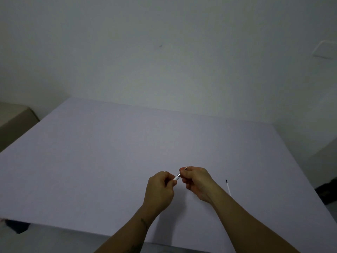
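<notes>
Plain pale lilac-grey table [109,161], white pen barrel [176,178] with silver tip, white refill [228,188] with black tip, dull grey-white wall [164,52], beige box [14,121], dark tattoo marks on forearm [145,223].

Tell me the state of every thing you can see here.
White pen: held between both hands.
Left hand: grips its white end.
Right hand: pinches its other end.
Thin refill: lies flat on the table, untouched.

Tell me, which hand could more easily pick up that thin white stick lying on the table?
The right hand. The stick lies just beside its wrist; the left hand sits farther off, beyond the small white tube both hands pinch.
</notes>
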The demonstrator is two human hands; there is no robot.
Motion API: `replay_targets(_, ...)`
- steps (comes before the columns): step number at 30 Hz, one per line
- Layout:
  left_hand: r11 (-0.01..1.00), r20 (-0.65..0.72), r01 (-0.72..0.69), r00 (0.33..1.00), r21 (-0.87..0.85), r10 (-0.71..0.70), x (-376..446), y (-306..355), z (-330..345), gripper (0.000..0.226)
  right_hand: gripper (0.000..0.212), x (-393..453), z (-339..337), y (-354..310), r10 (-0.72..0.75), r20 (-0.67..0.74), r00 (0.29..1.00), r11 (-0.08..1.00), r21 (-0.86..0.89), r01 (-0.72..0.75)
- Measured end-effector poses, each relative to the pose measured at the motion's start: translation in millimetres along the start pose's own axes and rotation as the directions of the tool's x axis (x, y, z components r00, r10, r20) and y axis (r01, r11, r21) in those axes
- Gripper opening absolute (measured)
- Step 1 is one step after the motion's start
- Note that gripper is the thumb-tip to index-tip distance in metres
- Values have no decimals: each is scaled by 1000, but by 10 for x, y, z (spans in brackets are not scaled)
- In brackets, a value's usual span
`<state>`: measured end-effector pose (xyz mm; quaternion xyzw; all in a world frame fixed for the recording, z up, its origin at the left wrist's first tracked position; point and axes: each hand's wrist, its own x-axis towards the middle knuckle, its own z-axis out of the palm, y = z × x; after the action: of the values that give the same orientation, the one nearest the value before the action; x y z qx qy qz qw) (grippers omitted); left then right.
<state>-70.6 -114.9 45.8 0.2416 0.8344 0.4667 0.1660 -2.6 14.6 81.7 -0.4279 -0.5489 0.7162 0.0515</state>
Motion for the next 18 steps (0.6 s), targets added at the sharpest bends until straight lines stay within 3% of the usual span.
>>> replay_targets(4, 1000, 17, -2, 1000, 13, 2, -2, 1, -14, 9, 14, 14, 20, 9, -6, -80, 997, 1000, 11, 6)
replay_targets(8, 1000, 10, 1, 1000, 16, -1, -14, -14, -28, 11, 18, -22, 11, 18, 2, -5, 1000, 997, 82, -2)
replay_targets(12, 1000, 19, 2, 1000, 12, -2, -22, -14, -43, 11, 17, -20, 46, 46, -33, -62, 998, 999, 6, 33)
replay_targets(15, 1000, 11, -2, 1000, 11, 2, -27, -19, -47, 10, 24, -26, 46, 44, -41, -14, 999, 999, 29, 41)
replay_targets(18, 1000, 4, -12, 1000, 4, 12, -19, -14, -64, 9, 15, -33, 71, 53, -19, 8, 1000, 999, 31, 18)
